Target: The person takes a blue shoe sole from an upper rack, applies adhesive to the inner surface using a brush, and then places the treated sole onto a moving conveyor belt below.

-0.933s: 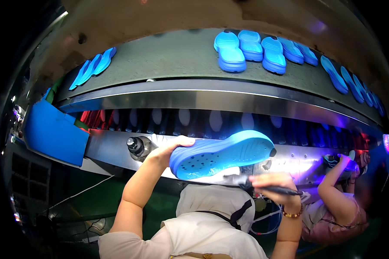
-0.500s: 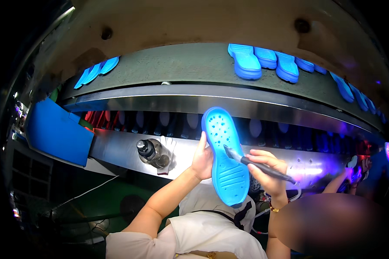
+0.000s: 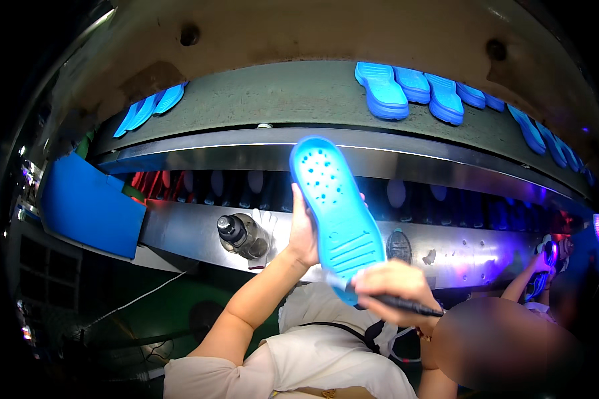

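My left hand (image 3: 305, 233) is closed on the left edge of a bright blue shoe sole (image 3: 345, 209), fingers wrapped behind it. The sole is tilted up, with a cluster of small holes at its far end and ridges across the near part. In my right hand (image 3: 398, 284) is a brush with a black handle (image 3: 411, 306). Its blurred tip lies at the near end of the sole, partly covered by my fingers. Left of the sole, a bottle with a black cap (image 3: 231, 229) stands on the metal ledge beside a pale glove (image 3: 266, 226).
Several blue soles (image 3: 382, 93) rest on the grey belt (image 3: 273, 96) beyond the metal rail (image 3: 246, 146). A dark oval piece (image 3: 399, 246) lies on the ledge. Dark shoes line the shelf beneath. A blue panel (image 3: 90, 206) stands left; another person's hand (image 3: 534, 267) is at right.
The brush has gone from the sole's middle to its near end. My left hand has moved the sole slightly left and away from me, uncovering the dark oval piece.
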Action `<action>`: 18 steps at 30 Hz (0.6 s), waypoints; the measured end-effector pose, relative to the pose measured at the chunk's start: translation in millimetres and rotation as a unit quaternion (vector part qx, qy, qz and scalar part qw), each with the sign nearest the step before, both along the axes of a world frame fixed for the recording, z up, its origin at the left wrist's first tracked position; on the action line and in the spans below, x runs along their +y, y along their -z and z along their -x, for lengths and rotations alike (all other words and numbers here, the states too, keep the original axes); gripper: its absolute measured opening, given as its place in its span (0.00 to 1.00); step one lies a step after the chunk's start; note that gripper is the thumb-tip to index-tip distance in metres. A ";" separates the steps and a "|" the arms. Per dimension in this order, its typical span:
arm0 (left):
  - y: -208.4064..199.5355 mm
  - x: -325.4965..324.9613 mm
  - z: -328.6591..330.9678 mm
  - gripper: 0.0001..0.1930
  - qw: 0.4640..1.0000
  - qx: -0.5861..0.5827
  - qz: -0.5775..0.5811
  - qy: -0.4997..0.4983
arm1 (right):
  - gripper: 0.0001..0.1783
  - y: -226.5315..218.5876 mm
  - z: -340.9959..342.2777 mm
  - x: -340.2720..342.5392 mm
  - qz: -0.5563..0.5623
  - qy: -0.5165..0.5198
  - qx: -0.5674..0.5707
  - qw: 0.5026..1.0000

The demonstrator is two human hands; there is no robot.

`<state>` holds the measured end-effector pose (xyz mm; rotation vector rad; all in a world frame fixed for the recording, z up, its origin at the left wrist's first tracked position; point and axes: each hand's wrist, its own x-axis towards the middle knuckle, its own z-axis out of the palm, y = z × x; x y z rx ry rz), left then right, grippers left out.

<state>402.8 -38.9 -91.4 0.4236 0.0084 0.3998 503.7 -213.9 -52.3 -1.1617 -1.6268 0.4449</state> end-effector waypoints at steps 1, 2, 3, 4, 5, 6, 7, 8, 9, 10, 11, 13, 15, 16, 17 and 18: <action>1.6 3.7 4.3 0.45 0.999 -0.002 0.050 0.010 | 0.11 -3.9 1.5 -7.0 0.021 -0.015 0.008 1.000; 1.4 4.7 5.6 0.45 0.999 0.000 0.051 0.011 | 0.11 -4.4 -0.5 -12.8 0.042 -0.030 0.016 0.999; -1.6 5.5 6.2 0.45 0.999 0.034 0.029 -0.021 | 0.11 2.5 -7.0 -14.4 0.028 0.024 0.075 0.997; -5.2 3.0 4.5 0.45 0.996 0.067 0.009 -0.053 | 0.11 9.5 -15.9 -15.6 0.016 0.079 0.131 0.988; -8.9 1.4 0.9 0.46 0.996 0.067 0.012 -0.053 | 0.13 13.9 -23.0 -14.1 -0.010 0.127 0.043 0.991; -7.8 0.4 -0.9 0.46 0.996 0.068 0.015 -0.052 | 0.13 16.3 -19.6 -19.0 -0.006 0.128 0.043 0.991; -6.5 4.0 -2.5 0.46 0.996 0.070 -0.002 -0.059 | 0.13 15.4 -12.0 -18.2 0.001 0.064 0.013 0.998; -7.2 6.2 -3.5 0.46 0.995 0.072 -0.020 -0.066 | 0.14 13.5 -7.7 -17.8 0.008 0.000 -0.017 1.000; -11.7 7.6 -1.1 0.46 0.999 0.041 -0.008 -0.031 | 0.13 9.6 -10.0 -19.6 0.033 -0.044 -0.013 0.998; -16.3 8.4 -3.2 0.46 0.999 0.040 -0.008 -0.026 | 0.13 14.4 -16.4 -21.9 0.034 -0.039 -0.014 0.999; -20.0 8.3 -4.3 0.45 0.998 0.046 -0.011 -0.029 | 0.13 25.1 -24.6 -24.4 0.019 -0.043 0.106 0.993; -27.5 7.3 -5.9 0.44 0.998 0.051 0.012 -0.021 | 0.11 39.6 -26.1 -23.4 0.013 0.030 0.275 0.961; -29.5 -6.0 -4.4 0.41 0.998 0.056 0.013 -0.038 | 0.10 41.5 -18.9 -24.2 0.002 0.038 0.367 0.929; -29.1 -15.2 -1.8 0.38 0.997 0.062 0.013 -0.054 | 0.10 41.6 -12.5 -21.5 -0.001 0.045 0.399 0.916; -27.3 -35.5 0.5 0.36 0.999 0.008 -0.005 -0.032 | 0.11 41.7 -5.7 -17.8 -0.012 0.044 0.446 0.894; -27.2 -50.4 2.3 0.34 0.999 -0.045 -0.023 -0.013 | 0.11 42.9 0.7 -14.6 -0.014 0.042 0.446 0.894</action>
